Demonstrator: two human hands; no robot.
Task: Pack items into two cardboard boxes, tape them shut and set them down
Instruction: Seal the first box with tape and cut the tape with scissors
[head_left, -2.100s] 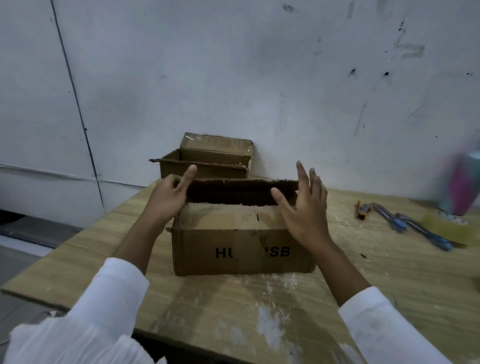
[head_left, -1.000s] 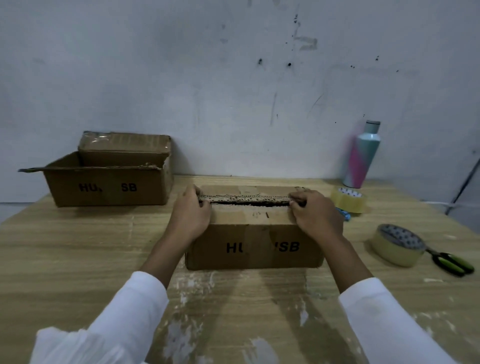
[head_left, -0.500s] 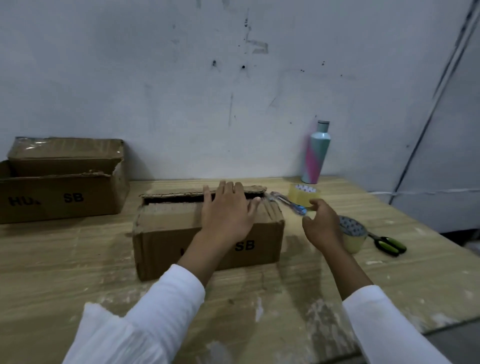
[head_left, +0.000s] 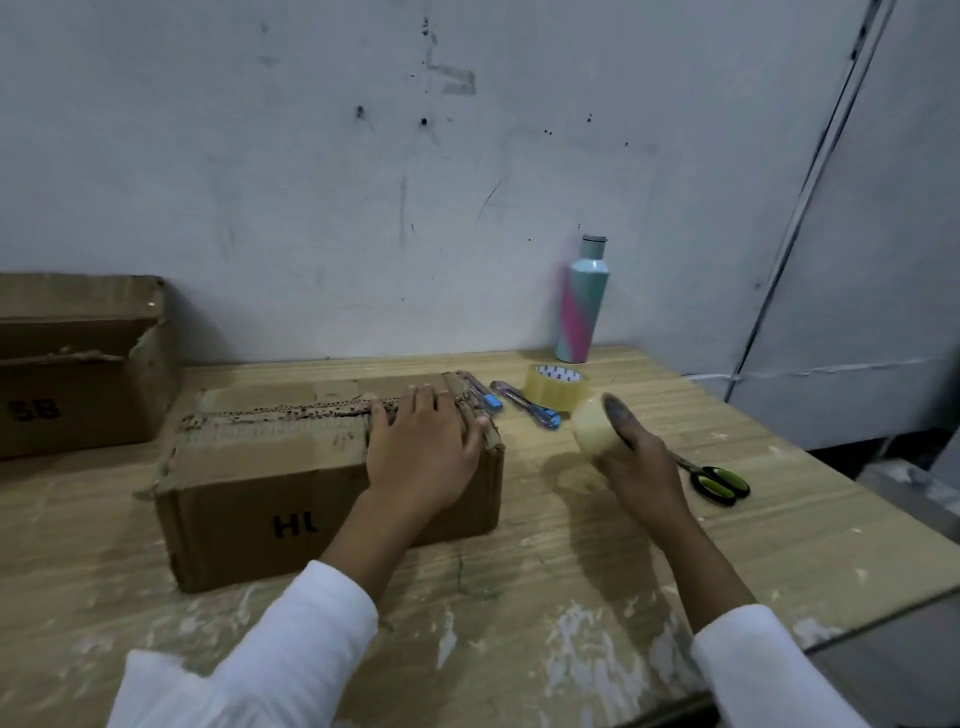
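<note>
The left hand (head_left: 423, 452) lies flat on the right end of the closed cardboard box (head_left: 291, 483). Its fingers (head_left: 418, 410) are straight and spread, pressing the top flaps down, and the fingertips reach the ragged seam where the flaps meet. The box sits on the wooden counter (head_left: 571, 597) with its long side toward the person; the forearm partly hides the black letters on its front.

The right hand (head_left: 641, 467) is to the right of the box, its fingers curled round a roll of clear packing tape (head_left: 595, 426). The roll is held tilted on edge, off the counter.

Beyond those fingers lie a blue utility knife (head_left: 483, 394), touching the box's far right corner, and a second utility knife (head_left: 524, 405). Past them are a second tape roll (head_left: 555, 387) lying flat and a pink-and-teal bottle (head_left: 581, 301) upright by the wall (head_left: 311, 182). Green-handled scissors (head_left: 719, 480) lie just right of the right hand. Well to the left of the left fingers, a second cardboard box (head_left: 78, 374) stands open against the wall.
</note>
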